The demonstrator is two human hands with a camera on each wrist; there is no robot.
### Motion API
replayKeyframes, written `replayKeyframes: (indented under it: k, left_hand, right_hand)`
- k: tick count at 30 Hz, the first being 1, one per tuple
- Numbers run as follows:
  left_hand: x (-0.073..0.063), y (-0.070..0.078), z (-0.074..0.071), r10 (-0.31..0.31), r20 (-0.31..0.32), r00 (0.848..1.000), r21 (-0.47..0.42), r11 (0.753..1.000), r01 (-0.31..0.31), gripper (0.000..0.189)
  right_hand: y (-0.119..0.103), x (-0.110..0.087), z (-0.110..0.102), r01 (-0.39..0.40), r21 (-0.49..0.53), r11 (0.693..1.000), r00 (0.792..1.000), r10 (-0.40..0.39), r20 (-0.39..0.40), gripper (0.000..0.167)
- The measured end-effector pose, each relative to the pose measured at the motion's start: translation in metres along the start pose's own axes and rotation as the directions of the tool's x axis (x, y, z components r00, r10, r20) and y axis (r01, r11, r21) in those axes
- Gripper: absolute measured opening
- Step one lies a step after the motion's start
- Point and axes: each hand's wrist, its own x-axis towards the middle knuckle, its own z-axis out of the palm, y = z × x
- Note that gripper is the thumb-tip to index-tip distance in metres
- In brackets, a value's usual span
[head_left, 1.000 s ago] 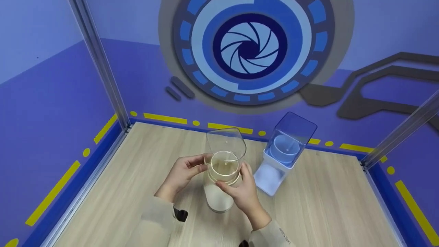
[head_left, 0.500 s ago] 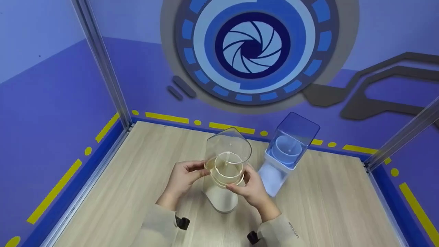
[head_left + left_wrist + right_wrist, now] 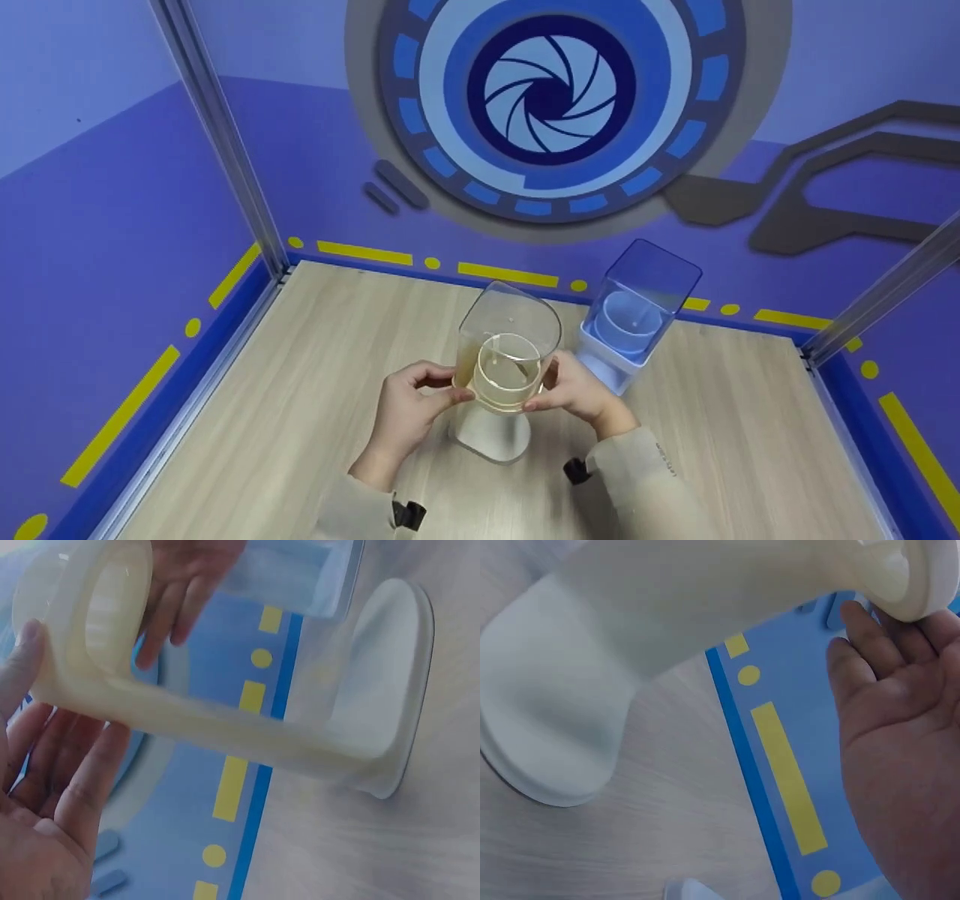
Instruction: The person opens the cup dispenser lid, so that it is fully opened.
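Observation:
A cream stand point(image 3: 491, 439) has a flat rounded base, a slim upright and a round holder on top, with a clear cover point(image 3: 499, 304) and a round inner cup point(image 3: 510, 367). In the left wrist view, my left hand point(image 3: 60, 795) grips the holder's edge, its thumb above and fingers below. From the other side, my right hand point(image 3: 574, 390) holds the holder between thumb and fingers. Its fingertips meet the cream edge in the right wrist view. The upright point(image 3: 187, 716) and the base point(image 3: 555, 712) show from the side in the wrist views.
A similar blue-white stand point(image 3: 634, 356) with a blue-tinted clear cover is behind and right of my right hand. The wooden table point(image 3: 337, 330) is bounded by blue walls with yellow marks. Metal posts point(image 3: 225, 142) rise at the corners.
The cream stand has turned on the table and shifted slightly right, its cover's corner swinging leftward. My right hand has moved right, round to the holder's side; my left hand has followed slightly.

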Motion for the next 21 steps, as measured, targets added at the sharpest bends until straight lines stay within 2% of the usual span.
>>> replayKeyframes:
  k: [4, 7, 13, 15, 18, 21]
  left_hand:
    - [-0.007, 0.003, 0.004, 0.011, -0.017, 1.000, 0.025, 1.000, -0.010, 0.034]
    - [-0.009, 0.004, 0.004, 0.020, -0.007, 1.000, 0.034, 0.999, -0.019, 0.034]
    - [-0.004, 0.001, -0.006, 0.018, 0.100, 0.995, 0.045, 0.999, -0.023, 0.037]
    - [-0.001, -0.001, -0.012, 0.011, 0.142, 0.990, 0.040, 0.999, -0.017, 0.042]
    - [0.006, -0.005, -0.021, 0.015, 0.205, 0.979, 0.008, 1.000, -0.017, 0.059]
    - [0.017, -0.008, -0.027, 0.048, 0.277, 0.960, -0.032, 0.999, -0.040, 0.084]
  right_hand:
    - [0.001, 0.002, -0.008, -0.048, 0.038, 0.998, 0.998, 0.046, 0.050, 0.077]
    - [0.000, 0.006, -0.012, -0.050, 0.037, 0.998, 0.995, 0.046, 0.087, 0.080]
    - [-0.011, 0.002, -0.011, -0.036, 0.020, 0.999, 0.994, 0.034, 0.099, 0.098]
    - [-0.014, -0.004, -0.006, -0.015, 0.030, 0.999, 0.998, 0.013, 0.066, 0.110]
    - [-0.017, -0.014, 0.009, 0.050, 0.037, 0.998, 0.998, -0.049, -0.036, 0.126]
    - [-0.019, -0.021, 0.030, 0.105, -0.012, 0.994, 0.980, -0.106, -0.168, 0.137]
